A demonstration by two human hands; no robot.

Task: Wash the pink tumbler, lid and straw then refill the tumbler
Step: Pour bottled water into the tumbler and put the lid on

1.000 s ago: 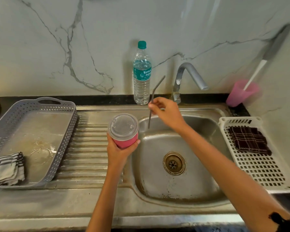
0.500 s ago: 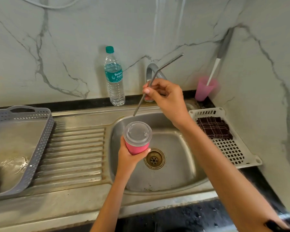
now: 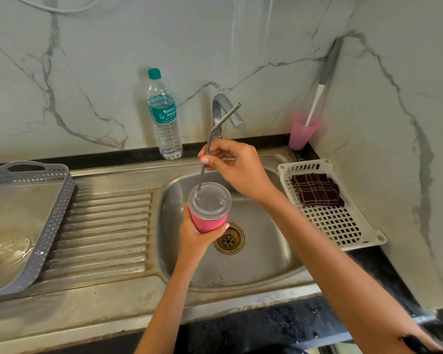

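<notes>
The left hand (image 3: 196, 241) is wrapped round the pink tumbler (image 3: 207, 224) and holds it up over the sink (image 3: 266, 261), just in front of the drain (image 3: 229, 238). The clear lid (image 3: 211, 201) sits on top of the tumbler.

The right hand (image 3: 237, 167) pinches the metal straw (image 3: 202, 176) between the thumb and the fingers. The straw stands almost straight up, with its bent top leaning to the right, in front of the tap (image 3: 224, 111). Its low tip touches the lid near the back left edge - I cannot tell if it has gone into a hole.

The two hands are close, one above the other, but they do not touch.

A water bottle (image 3: 164, 116) with a green cap stands at the wall, left of the tap. In the right corner there is a pink cup (image 3: 302, 134) with a white brush (image 3: 316, 100) standing in it. A white basket (image 3: 343, 226) lies on the counter (image 3: 253, 325) right of the sink, and a dark checked cloth (image 3: 317, 189) lies in it. On the left, past the ribbed steel part - the draining board (image 3: 108, 226) - sits a grey tray (image 3: 49, 226).
</notes>
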